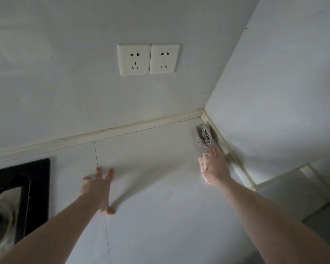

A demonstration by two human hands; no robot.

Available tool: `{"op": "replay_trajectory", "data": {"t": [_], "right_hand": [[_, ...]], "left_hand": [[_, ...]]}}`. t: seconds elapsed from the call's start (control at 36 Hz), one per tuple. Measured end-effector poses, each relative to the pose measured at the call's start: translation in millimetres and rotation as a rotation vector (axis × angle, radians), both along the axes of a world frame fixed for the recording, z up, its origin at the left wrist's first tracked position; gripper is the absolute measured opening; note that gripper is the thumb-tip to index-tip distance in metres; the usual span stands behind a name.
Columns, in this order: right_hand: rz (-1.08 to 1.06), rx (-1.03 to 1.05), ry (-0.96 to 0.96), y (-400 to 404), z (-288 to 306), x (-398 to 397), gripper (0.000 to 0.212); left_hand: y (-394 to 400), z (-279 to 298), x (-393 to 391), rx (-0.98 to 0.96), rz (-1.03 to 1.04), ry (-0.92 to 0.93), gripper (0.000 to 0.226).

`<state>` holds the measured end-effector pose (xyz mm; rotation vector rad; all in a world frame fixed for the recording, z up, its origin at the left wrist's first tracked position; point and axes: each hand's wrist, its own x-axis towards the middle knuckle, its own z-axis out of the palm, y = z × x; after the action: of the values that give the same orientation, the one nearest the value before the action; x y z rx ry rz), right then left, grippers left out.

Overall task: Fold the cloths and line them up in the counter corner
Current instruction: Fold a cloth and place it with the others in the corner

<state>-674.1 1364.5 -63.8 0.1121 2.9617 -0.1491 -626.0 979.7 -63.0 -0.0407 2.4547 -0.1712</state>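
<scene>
A folded grey cloth (203, 135) lies in the far right corner of the white counter (151, 153), tight against the right wall strip. My right hand (213, 166) reaches toward it with straight fingers; the fingertips are at the cloth's near edge. Whether they touch it is blurred. My left hand (98, 187) hovers over the counter's middle with fingers spread and holds nothing.
A black stove top (38, 180) with a metal pan sits at the left edge. Two white wall sockets (148, 60) are on the back wall. A notch in the right wall (286, 180) cuts into the counter at the right.
</scene>
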Motion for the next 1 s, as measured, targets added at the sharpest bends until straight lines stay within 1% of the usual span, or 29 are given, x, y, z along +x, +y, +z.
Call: {"op": "replay_trajectory", "data": {"t": [0.06, 0.11, 0.19, 0.31, 0.39, 0.5, 0.58, 0.64, 0.78, 0.81, 0.89, 1.0], "right_hand": [[-0.001, -0.013, 0.009, 5, -11, -17, 0.026], [0.031, 0.011, 0.011, 5, -15, -32, 0.033], [0.109, 0.091, -0.009, 1, -10, -48, 0.023], [0.143, 0.146, 0.007, 2, -5, -66, 0.022], [0.095, 0.068, 0.014, 3, -5, -76, 0.024], [0.076, 0.043, 0.035, 4, -6, -86, 0.031], [0.071, 0.006, -0.011, 5, -7, -88, 0.036], [0.031, -0.053, -0.025, 8, -11, -86, 0.035], [-0.058, -0.155, 0.024, 14, -14, -73, 0.027], [-0.056, -0.154, 0.043, 10, -10, -68, 0.031], [-0.058, -0.165, 0.073, -5, 0, -50, 0.056], [-0.071, -0.191, 0.056, -20, 5, -18, 0.068]], "left_hand": [[1, 2, -1, 0.010, 0.003, -0.006, 0.151], [2, 4, -1, 0.021, 0.005, -0.003, 0.150], [1, 5, -2, 0.031, 0.011, 0.009, 0.151], [2, 5, -3, 0.037, 0.015, 0.018, 0.152], [2, 3, -3, 0.041, 0.014, 0.022, 0.151], [1, 1, -2, 0.028, 0.015, 0.031, 0.152], [1, -2, -3, 0.027, 0.025, 0.030, 0.152], [1, -3, -3, 0.018, 0.027, 0.029, 0.152], [3, -5, -4, 0.013, 0.033, 0.030, 0.151], [3, -6, -5, 0.013, 0.037, 0.027, 0.151], [2, -7, -5, 0.005, 0.037, 0.023, 0.151], [6, -5, -7, 0.005, 0.020, 0.016, 0.148]]}}
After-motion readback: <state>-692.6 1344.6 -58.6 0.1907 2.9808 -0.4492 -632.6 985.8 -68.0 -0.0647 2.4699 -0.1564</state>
